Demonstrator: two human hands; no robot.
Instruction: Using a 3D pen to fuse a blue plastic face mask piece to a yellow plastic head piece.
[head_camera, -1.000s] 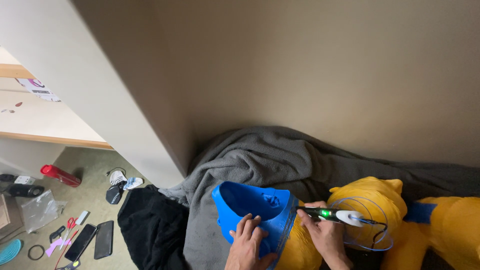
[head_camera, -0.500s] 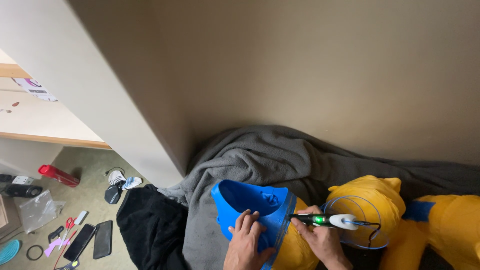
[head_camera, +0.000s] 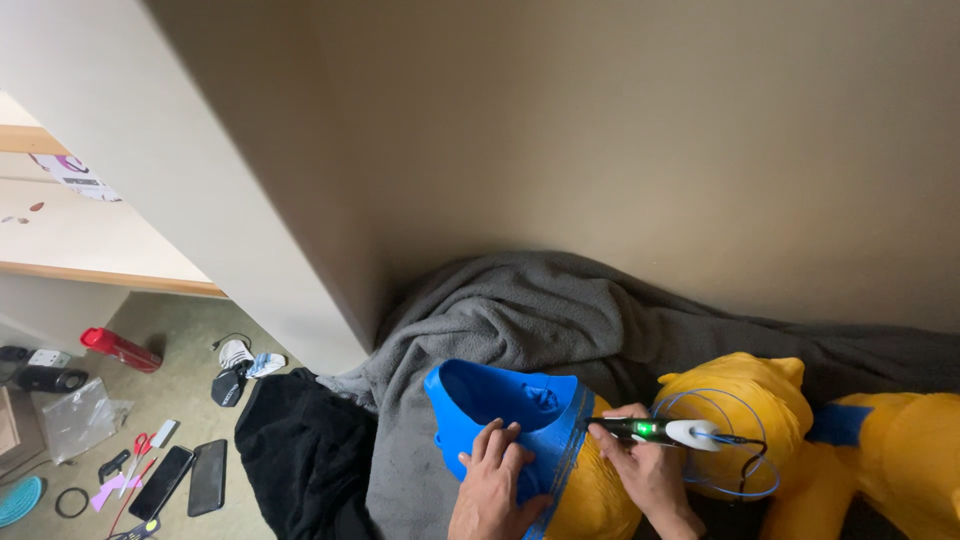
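My left hand (head_camera: 494, 488) lies flat on the side of a blue hollow plastic shell (head_camera: 500, 410), fingers spread, steadying it. My right hand (head_camera: 640, 470) grips a pen-shaped tool (head_camera: 655, 431) with a black body, a white rear end and a lit green light. Its tip points left and touches the edge of the blue shell where it meets a yellow part (head_camera: 595, 490). A loop of thin blue filament (head_camera: 720, 440) and a black cable trail from the back of the tool.
A yellow plush animal (head_camera: 760, 410) lies to the right on a grey blanket (head_camera: 540, 310). A black cloth (head_camera: 300, 450) lies on the left. The floor below holds two phones (head_camera: 185, 480), scissors (head_camera: 140, 445), a red bottle (head_camera: 120, 349) and a plastic bag (head_camera: 75, 415). A beige wall stands close behind.
The tool and my right hand have sunk slightly lower along the shell's edge. My left hand stays on the blue shell.
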